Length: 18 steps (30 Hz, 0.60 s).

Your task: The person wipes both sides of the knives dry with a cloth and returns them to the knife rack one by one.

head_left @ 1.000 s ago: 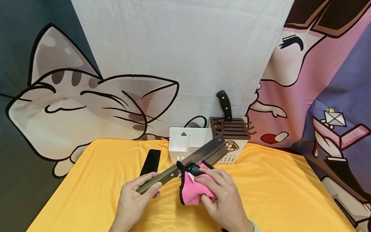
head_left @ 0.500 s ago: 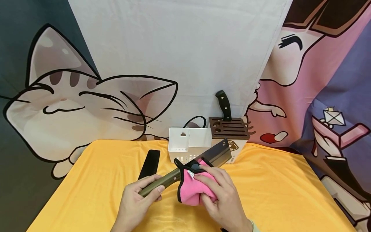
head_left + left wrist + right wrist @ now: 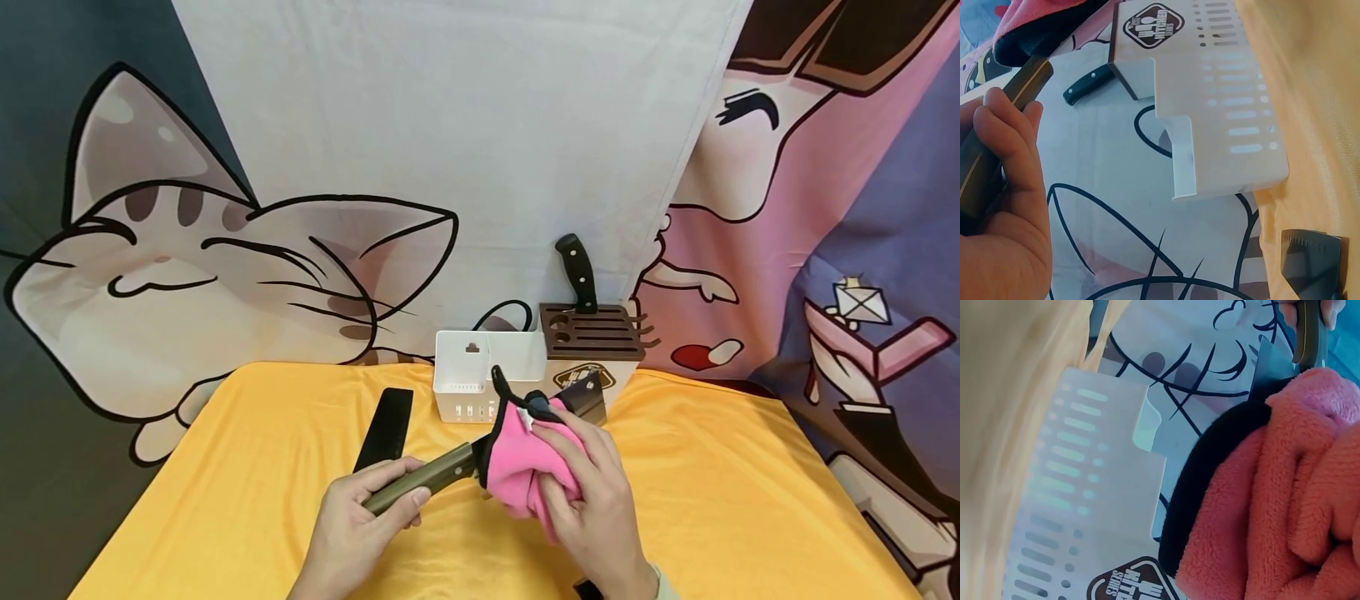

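A cleaver with an olive-green riveted handle [image 3: 423,477] is held up over the yellow cloth, tilted with its blade [image 3: 591,402] toward the upper right. My left hand [image 3: 356,518] grips the handle, thumb along the near side. Bunched in my right hand [image 3: 600,508] is a pink cloth with black edging [image 3: 521,462]. It is folded over the blade, so only the far end and a bit near the handle show. In the right wrist view the fluffy cloth [image 3: 1229,506] fills the right side, against the blade [image 3: 1271,367].
Behind the hands stands a white utensil holder [image 3: 487,362] with a brown slotted top [image 3: 592,333]. A black-handled knife [image 3: 577,273] stands in it. On the yellow tablecloth [image 3: 285,467] lies a dark, flat, tapered object [image 3: 384,427]. Another black object [image 3: 588,589] shows beside the right wrist.
The right hand has moved the pink cloth up and right along the blade, away from the handle. The left hand keeps its grip with little movement.
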{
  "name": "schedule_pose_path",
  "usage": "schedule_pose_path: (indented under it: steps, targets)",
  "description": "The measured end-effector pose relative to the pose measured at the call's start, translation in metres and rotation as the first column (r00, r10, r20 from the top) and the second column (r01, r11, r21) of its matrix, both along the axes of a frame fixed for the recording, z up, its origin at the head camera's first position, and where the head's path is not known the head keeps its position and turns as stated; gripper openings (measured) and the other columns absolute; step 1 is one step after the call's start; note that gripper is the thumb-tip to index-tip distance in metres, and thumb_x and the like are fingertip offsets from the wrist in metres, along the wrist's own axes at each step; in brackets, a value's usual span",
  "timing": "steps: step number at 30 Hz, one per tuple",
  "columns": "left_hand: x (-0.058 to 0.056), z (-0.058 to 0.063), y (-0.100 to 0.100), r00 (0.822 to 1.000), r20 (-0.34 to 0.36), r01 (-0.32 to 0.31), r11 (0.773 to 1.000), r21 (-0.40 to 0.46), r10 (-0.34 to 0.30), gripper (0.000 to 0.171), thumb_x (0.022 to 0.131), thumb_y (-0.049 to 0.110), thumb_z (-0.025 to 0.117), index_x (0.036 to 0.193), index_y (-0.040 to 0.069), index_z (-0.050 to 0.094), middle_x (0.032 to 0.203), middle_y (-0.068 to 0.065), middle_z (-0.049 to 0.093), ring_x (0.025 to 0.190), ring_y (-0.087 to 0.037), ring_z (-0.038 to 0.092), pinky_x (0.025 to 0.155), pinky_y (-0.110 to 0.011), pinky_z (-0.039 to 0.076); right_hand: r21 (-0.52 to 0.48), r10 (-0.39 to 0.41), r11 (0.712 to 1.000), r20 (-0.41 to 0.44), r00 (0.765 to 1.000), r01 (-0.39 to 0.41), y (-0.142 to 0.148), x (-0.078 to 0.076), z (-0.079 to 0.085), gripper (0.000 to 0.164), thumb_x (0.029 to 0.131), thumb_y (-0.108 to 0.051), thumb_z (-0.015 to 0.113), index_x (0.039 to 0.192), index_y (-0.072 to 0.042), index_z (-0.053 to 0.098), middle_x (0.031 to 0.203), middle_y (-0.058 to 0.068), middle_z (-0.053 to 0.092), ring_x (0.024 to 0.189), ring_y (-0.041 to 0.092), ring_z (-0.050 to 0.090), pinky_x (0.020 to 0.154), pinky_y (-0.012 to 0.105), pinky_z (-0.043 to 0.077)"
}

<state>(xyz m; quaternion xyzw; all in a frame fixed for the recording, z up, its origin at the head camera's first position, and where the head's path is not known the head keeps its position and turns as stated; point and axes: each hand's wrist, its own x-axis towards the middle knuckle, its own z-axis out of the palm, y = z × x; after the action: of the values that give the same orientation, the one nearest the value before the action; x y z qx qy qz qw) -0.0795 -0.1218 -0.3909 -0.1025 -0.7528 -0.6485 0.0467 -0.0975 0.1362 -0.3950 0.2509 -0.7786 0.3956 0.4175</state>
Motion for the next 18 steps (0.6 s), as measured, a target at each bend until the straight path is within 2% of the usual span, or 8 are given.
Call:
schedule_pose_path:
  steps: [13, 18]
  targets:
    - [0.0, 0.0, 0.0, 1.0, -0.016, 0.01, 1.0, -0.004, -0.01, 0.018, 0.089, 0.003, 0.075, 0.106, 0.007, 0.074, 0.086, 0.002, 0.069, 0.065, -0.018, 0.068, 0.062, -0.031, 0.058, -0.073, -0.088, 0.993, 0.054, 0.995, 0.092, 0.012, -0.005, 0.004, 0.041, 0.078, 0.009, 0.064, 0.115, -0.005, 0.074, 0.127, 0.015, 0.065, 0.115, 0.034, 0.058, 0.105, 0.022, 0.04]
    - [0.0, 0.0, 0.0, 1.0, -0.007, 0.007, 1.0, -0.004, -0.007, 0.018, 0.089, 0.005, 0.076, 0.107, 0.006, 0.074, 0.087, -0.001, 0.069, 0.065, -0.018, 0.068, 0.062, -0.032, 0.058, -0.077, -0.128, 0.987, 0.124, 0.984, 0.138, 0.019, -0.005, 0.004, 0.045, 0.079, 0.011, 0.064, 0.118, -0.009, 0.074, 0.127, 0.009, 0.066, 0.12, 0.03, 0.057, 0.103, 0.018, 0.04]
